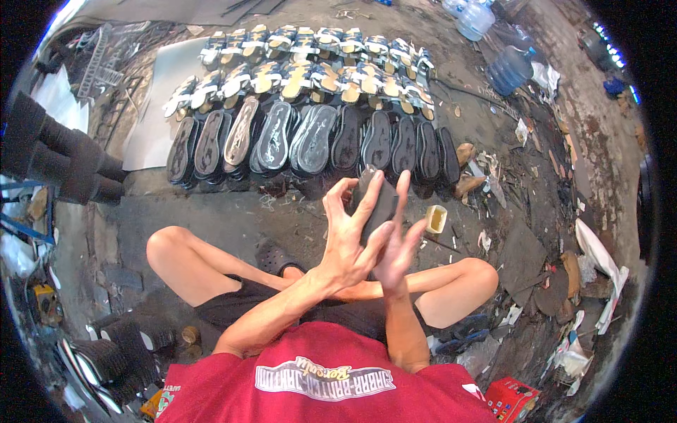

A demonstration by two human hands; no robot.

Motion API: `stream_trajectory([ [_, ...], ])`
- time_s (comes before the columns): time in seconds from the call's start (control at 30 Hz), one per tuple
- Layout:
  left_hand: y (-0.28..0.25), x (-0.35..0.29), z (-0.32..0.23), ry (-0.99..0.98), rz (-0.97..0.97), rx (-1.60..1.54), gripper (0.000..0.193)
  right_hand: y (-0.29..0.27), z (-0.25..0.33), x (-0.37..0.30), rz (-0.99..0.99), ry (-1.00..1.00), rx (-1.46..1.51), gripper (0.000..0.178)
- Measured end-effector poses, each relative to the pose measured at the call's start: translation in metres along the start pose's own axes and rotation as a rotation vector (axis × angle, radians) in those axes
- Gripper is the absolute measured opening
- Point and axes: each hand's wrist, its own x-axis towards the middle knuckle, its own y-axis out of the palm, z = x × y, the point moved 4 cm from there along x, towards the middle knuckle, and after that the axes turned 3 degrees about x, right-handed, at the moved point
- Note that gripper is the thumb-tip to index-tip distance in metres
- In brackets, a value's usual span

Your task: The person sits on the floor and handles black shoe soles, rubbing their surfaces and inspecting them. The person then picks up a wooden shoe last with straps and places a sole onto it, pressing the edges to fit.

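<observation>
My left hand (347,236) grips a dark, flat shoe sole (383,201) in front of my lap, with fingers round its edge and thumb across it. Close against the sole's right side is my right hand (398,259), somewhat blurred, its fingers stretched out and apart. The sole's lower end is hidden behind the hands. Just beyond them runs a row of stacked dark soles (314,141), a few with a shiny or pale top face. Behind that row stand sandal uppers (296,79) with tan insoles and white-and-dark straps, set out in rows.
A small pale container (436,219) with yellowish stuff inside stands right of my hands. Scraps and strips (522,261) litter the floor to the right. Large blue water bottles (509,70) lie at the far right. Dark rolls (63,151) are on the left, more soles (106,359) at lower left.
</observation>
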Motion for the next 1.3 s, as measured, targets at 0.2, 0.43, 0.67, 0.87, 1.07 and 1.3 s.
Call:
stream_trajectory([
  [0.2,-0.021,0.040,0.059,-0.384,-0.152,-0.341,0.060,0.006,-0.013,-0.027,0.149,0.044,-0.345,0.110],
  [0.43,-0.006,-0.002,0.036,-0.220,-0.166,-0.486,0.070,-0.011,-0.001,0.008,-0.048,0.166,0.737,0.094],
  [0.67,-0.035,0.053,0.063,-0.420,-0.367,-0.943,0.062,0.010,-0.025,-0.028,0.164,0.220,0.306,0.106],
  [0.87,-0.033,0.037,0.025,-0.268,-0.349,-0.800,0.063,-0.002,0.009,0.003,-0.008,0.217,0.860,0.103],
  [1.07,0.001,-0.005,-0.013,0.043,0.053,-0.028,0.079,-0.006,-0.020,0.010,0.026,0.017,-0.135,0.107],
  [1.3,-0.020,0.039,0.042,-0.230,-0.141,-0.308,0.062,0.013,-0.026,-0.002,0.116,0.112,-0.124,0.104],
])
